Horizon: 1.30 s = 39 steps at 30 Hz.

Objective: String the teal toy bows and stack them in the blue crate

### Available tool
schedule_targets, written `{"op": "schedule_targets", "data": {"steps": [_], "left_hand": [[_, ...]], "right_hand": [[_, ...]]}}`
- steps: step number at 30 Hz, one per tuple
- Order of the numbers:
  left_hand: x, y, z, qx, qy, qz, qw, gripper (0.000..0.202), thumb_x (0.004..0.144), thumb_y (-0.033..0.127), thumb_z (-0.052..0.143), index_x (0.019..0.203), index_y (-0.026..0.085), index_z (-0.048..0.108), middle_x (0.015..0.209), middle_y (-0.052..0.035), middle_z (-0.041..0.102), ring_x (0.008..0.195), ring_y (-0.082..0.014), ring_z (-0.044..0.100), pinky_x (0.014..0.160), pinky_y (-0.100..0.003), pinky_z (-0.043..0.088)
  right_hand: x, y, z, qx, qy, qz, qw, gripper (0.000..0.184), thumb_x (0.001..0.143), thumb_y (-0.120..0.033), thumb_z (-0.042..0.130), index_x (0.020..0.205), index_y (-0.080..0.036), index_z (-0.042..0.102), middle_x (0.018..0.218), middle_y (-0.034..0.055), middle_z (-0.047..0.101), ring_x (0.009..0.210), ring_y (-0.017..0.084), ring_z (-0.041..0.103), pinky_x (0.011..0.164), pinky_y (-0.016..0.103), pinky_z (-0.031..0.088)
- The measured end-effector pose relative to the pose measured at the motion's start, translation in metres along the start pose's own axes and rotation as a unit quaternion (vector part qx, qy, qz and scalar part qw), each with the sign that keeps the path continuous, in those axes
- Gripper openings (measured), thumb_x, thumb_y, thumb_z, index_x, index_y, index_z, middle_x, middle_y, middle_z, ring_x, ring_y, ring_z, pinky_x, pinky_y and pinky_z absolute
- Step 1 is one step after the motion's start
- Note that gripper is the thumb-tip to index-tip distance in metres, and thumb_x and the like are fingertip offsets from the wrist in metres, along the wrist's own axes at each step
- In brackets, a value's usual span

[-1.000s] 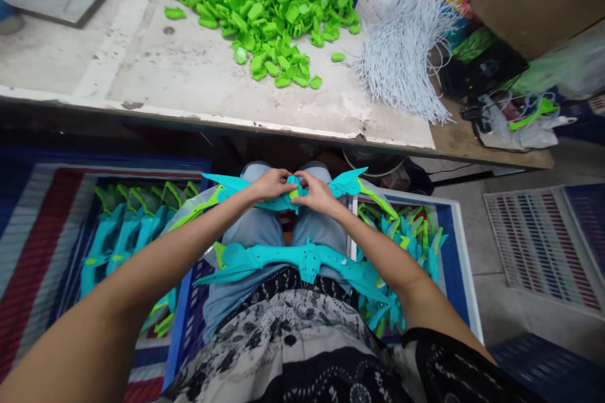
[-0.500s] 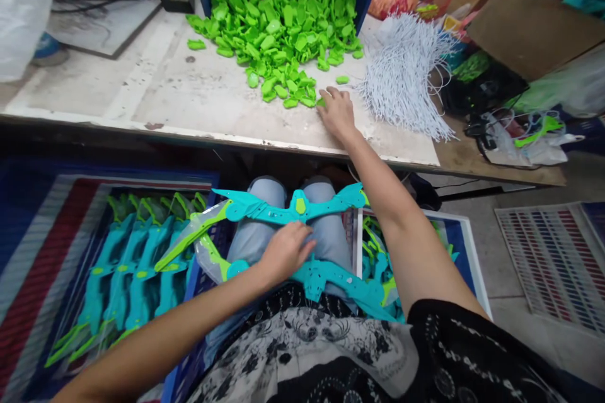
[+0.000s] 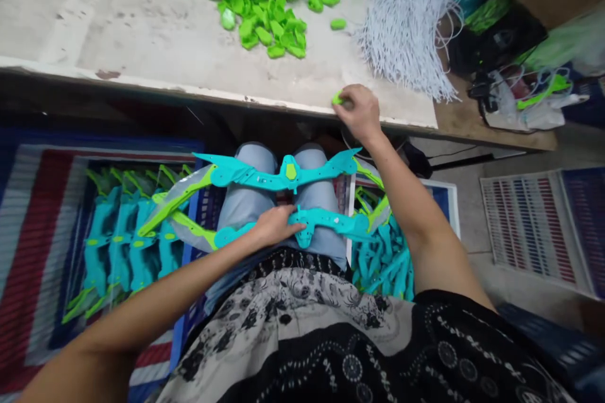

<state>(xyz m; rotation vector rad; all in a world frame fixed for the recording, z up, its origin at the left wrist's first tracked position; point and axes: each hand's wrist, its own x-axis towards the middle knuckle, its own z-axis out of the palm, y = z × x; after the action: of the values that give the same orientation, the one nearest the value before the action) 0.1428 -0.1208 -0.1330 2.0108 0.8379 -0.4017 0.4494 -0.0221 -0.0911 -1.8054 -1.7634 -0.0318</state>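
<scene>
Two teal plastic bow-shaped pieces with lime-green and clear end arms lie across my lap. The farther bow piece point(image 3: 255, 175) has a green inset in its middle. My left hand point(image 3: 278, 225) is closed on the nearer bow piece point(image 3: 335, 221), just left of its centre, the thumb resting on top. At the front edge of the table, my right hand point(image 3: 362, 112) pinches a small green plastic piece point(image 3: 337, 98) between thumb and fingers. A pile of similar green pieces point(image 3: 271, 19) lies farther back on the table.
A bundle of white cords point(image 3: 406, 31) lies on the table point(image 3: 179, 63), right of the pile. A blue crate point(image 3: 186, 308) at my left holds several assembled bow pieces point(image 3: 125, 233). A white-rimmed crate point(image 3: 454, 211) of teal parts stands at right.
My right hand has picked up a green piece and drawn it back to the table edge. My left hand has closed on the nearer bow piece. The view has tilted down.
</scene>
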Motion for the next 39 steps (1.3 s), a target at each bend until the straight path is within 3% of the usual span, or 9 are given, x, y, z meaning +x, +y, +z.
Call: {"op": "schedule_targets", "data": {"steps": [3, 6, 11, 16, 22, 26, 29, 33, 39], "left_hand": [[0.011, -0.005, -0.005, -0.064, -0.03, 0.018, 0.997, 0.052, 0.075, 0.053, 0.058, 0.109, 0.012, 0.06, 0.104, -0.0129, 0.067, 0.095, -0.0288, 0.063, 0.076, -0.032, 0.046], [0.017, -0.01, -0.008, -0.187, -0.074, 0.03, 0.979, 0.053, 0.075, 0.051, 0.057, 0.109, 0.011, 0.059, 0.099, -0.0105, 0.067, 0.092, -0.0247, 0.062, 0.074, -0.03, 0.046], [0.021, -0.017, -0.007, -0.335, -0.106, 0.015, 0.936, 0.049, 0.071, 0.05, 0.062, 0.103, 0.013, 0.062, 0.095, -0.0066, 0.068, 0.088, -0.0209, 0.061, 0.076, -0.029, 0.046], [0.026, -0.022, 0.0, -0.356, -0.11, 0.025, 0.928, 0.051, 0.071, 0.052, 0.062, 0.105, 0.014, 0.062, 0.098, -0.0071, 0.068, 0.091, -0.0213, 0.06, 0.076, -0.028, 0.046], [0.024, -0.018, -0.003, -0.296, -0.091, 0.026, 0.951, 0.063, 0.076, 0.053, 0.056, 0.121, 0.009, 0.056, 0.097, -0.0099, 0.067, 0.088, -0.023, 0.061, 0.074, -0.03, 0.047], [-0.003, -0.007, 0.012, -0.082, 0.062, 0.102, 0.989, 0.07, 0.077, 0.034, 0.057, 0.139, 0.009, 0.037, 0.129, -0.0187, 0.052, 0.115, -0.0304, 0.051, 0.092, -0.041, 0.044], [-0.023, 0.001, 0.03, 0.105, 0.136, 0.155, 0.973, 0.069, 0.075, 0.016, 0.053, 0.142, 0.011, 0.034, 0.146, -0.0208, 0.034, 0.13, -0.0352, 0.037, 0.102, -0.048, 0.035], [-0.024, 0.005, 0.038, 0.172, 0.092, 0.144, 0.97, 0.067, 0.079, 0.017, 0.052, 0.142, 0.009, 0.031, 0.129, -0.0235, 0.05, 0.116, -0.0345, 0.05, 0.092, -0.046, 0.043], [-0.018, 0.001, 0.019, 0.019, -0.049, 0.188, 0.981, 0.049, 0.082, 0.049, 0.055, 0.117, 0.014, 0.055, 0.102, -0.013, 0.065, 0.095, -0.0263, 0.062, 0.082, -0.033, 0.046]], "right_hand": [[-0.015, -0.006, -0.01, 0.011, 0.018, 0.034, 0.999, 0.017, 0.08, -0.035, 0.057, 0.085, -0.019, 0.061, 0.091, 0.0066, 0.065, 0.096, 0.023, 0.055, 0.091, 0.044, 0.043], [-0.044, -0.038, -0.022, 0.07, -0.005, 0.019, 0.997, 0.021, 0.082, -0.037, 0.058, 0.092, -0.019, 0.063, 0.099, 0.0062, 0.066, 0.1, 0.023, 0.056, 0.092, 0.045, 0.044], [-0.159, -0.104, -0.033, 0.165, -0.197, -0.06, 0.965, 0.018, 0.085, -0.033, 0.06, 0.099, -0.025, 0.066, 0.109, 0.0041, 0.068, 0.103, 0.021, 0.059, 0.091, 0.043, 0.047], [-0.235, -0.124, -0.027, 0.159, -0.193, 0.0, 0.968, 0.022, 0.086, -0.03, 0.059, 0.107, -0.024, 0.066, 0.113, 0.0078, 0.067, 0.104, 0.023, 0.058, 0.089, 0.045, 0.05], [-0.243, -0.133, -0.02, 0.166, -0.2, -0.016, 0.966, 0.022, 0.087, -0.027, 0.058, 0.108, -0.024, 0.065, 0.117, 0.0074, 0.066, 0.107, 0.023, 0.058, 0.092, 0.046, 0.049], [-0.247, -0.132, -0.023, 0.153, -0.118, 0.072, 0.979, 0.023, 0.085, -0.028, 0.061, 0.107, -0.026, 0.066, 0.111, 0.0077, 0.067, 0.103, 0.023, 0.059, 0.09, 0.045, 0.05], [-0.248, -0.128, -0.023, 0.162, -0.078, 0.148, 0.972, 0.022, 0.084, -0.03, 0.062, 0.106, -0.029, 0.067, 0.108, 0.0066, 0.067, 0.101, 0.022, 0.061, 0.09, 0.044, 0.051], [-0.243, -0.128, -0.024, 0.21, -0.075, 0.197, 0.955, 0.019, 0.083, -0.031, 0.063, 0.101, -0.028, 0.069, 0.107, 0.0066, 0.067, 0.098, 0.021, 0.064, 0.084, 0.039, 0.055], [-0.231, -0.141, -0.048, 0.213, -0.059, 0.167, 0.961, 0.022, 0.081, -0.029, 0.065, 0.102, -0.03, 0.068, 0.11, 0.0059, 0.066, 0.102, 0.023, 0.063, 0.09, 0.042, 0.053]]}}
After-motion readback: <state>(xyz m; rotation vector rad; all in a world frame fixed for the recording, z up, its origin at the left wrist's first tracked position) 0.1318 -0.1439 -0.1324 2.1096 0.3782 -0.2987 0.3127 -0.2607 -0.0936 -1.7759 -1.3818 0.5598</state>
